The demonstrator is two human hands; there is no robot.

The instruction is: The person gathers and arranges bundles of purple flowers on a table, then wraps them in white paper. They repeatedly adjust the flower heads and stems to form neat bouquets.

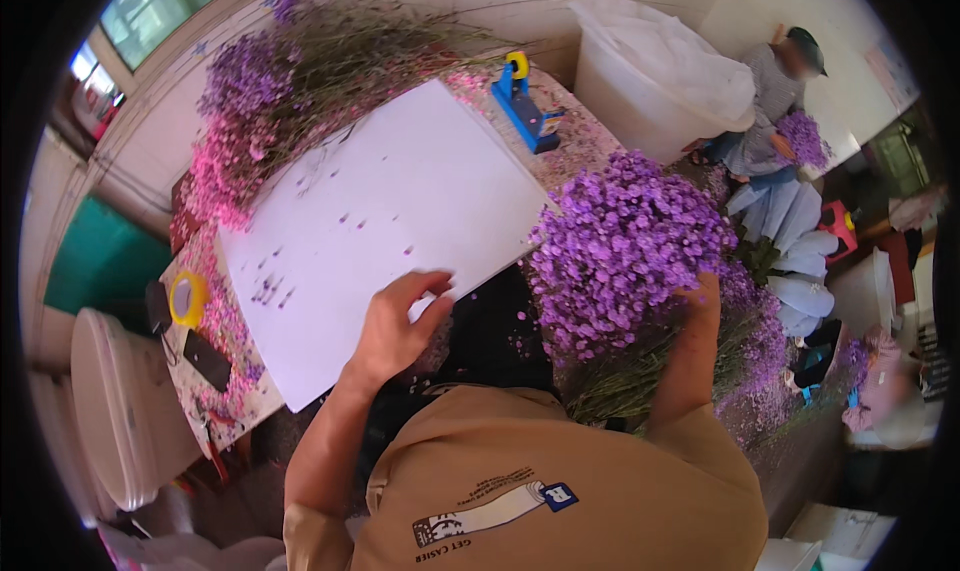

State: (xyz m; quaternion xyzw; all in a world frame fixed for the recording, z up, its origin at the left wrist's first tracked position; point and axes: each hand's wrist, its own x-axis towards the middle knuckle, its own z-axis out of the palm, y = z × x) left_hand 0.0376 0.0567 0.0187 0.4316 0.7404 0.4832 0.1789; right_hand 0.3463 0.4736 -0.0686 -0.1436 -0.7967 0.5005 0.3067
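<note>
My left hand [400, 321] hovers at the near edge of a stack of large white paper sheets [380, 196], its fingers curved and the thumb apart, with nothing in it. Small loose purple blossoms lie scattered over the top sheet. To the right, a big bunch of purple flowers [630, 251] rises beside the table, its stems [630, 381] running down toward my side. My right hand [700, 289] reaches into the right side of these blossoms. Its fingers are hidden among the flowers, so I cannot tell whether they grip any stems.
A blue tape dispenser [527, 106] stands at the table's far side. Pink and purple flowers [245, 121] lie at the far left. A yellow tape roll [187, 298] and a dark phone [207, 359] lie left. Behind stands a white bin [650, 81]; people sit at right.
</note>
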